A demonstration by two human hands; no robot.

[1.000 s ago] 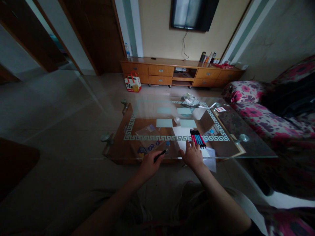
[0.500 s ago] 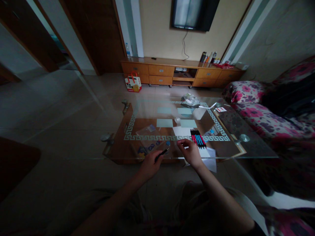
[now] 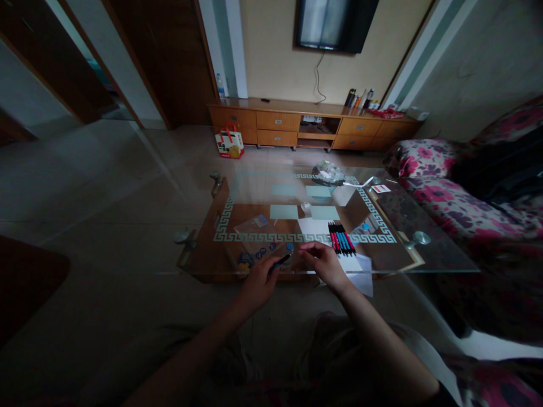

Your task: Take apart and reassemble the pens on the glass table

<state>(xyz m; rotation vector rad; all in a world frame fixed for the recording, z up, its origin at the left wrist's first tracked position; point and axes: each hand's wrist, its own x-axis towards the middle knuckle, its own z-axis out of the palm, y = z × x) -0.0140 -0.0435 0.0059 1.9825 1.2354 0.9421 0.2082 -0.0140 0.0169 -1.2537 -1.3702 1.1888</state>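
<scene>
My left hand (image 3: 258,282) is closed around a dark pen (image 3: 280,262), whose tip end points up and to the right. Close by, my right hand (image 3: 326,264) holds its thumb and fingertips together just beyond the pen's tip; whatever sits between them is too small to make out. A row of pens (image 3: 341,239) with black, red and blue barrels lies side by side right of that hand, on white paper (image 3: 314,228). Both hands are above the near edge of the glass table (image 3: 436,257).
A clear plastic bag (image 3: 328,171) and a white card (image 3: 380,189) are toward the table's far right. Loose plastic packaging (image 3: 250,227) shows at the left. A floral sofa (image 3: 441,195) stands on the right, a wooden TV cabinet (image 3: 278,121) beyond.
My right hand has shifted slightly left, closer to the tip of the pen. The left hand has stayed nearly in place, with the pen turned a little.
</scene>
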